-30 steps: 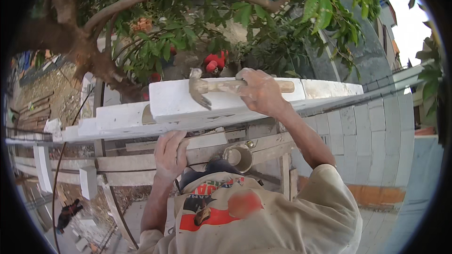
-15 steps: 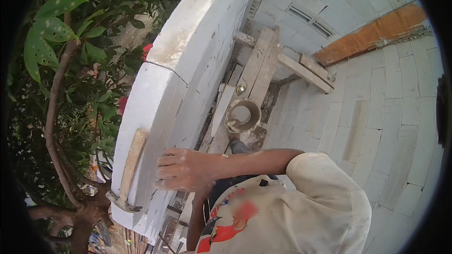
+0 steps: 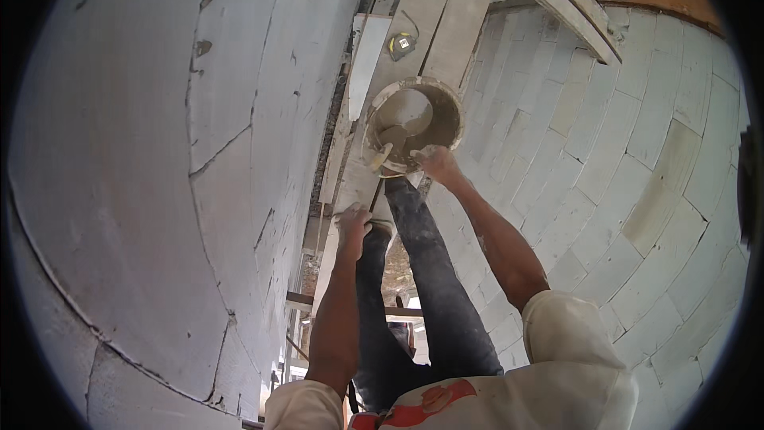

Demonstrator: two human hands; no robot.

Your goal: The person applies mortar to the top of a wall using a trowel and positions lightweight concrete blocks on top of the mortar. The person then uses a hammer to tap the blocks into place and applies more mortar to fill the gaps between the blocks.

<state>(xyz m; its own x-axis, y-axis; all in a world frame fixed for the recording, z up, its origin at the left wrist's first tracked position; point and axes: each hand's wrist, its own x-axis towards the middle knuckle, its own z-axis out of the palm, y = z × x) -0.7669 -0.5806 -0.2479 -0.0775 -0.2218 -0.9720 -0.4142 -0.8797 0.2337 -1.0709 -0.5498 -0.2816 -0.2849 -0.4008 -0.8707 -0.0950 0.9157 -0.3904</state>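
A round mortar bucket [image 3: 454, 101] stands on the planks, with wet grey mix and a pale round patch inside. My right hand [image 3: 436, 161] is closed on its near right rim. Leaning on the near left rim is the wooden handle of a trowel [image 3: 381, 158]; its blade lies down in the mix. My left hand [image 3: 352, 227] hangs lower, beside my foot and left of the bucket, its fingers loosely apart with nothing seen in them.
Plank scaffolding [image 3: 446, 20] runs away under the bucket. A tape measure [image 3: 402, 44] lies beyond it, near a white board strip [image 3: 370, 60]. Pale block walls rise on the left [image 3: 143, 111] and right [image 3: 549, 159]. A timber beam [image 3: 557, 4] crosses at the upper right.
The view has dropped toward the planks; wall top, hammer and foliage have left it. My right hand has reached the bucket from near the wall. Both hands now show lower down.
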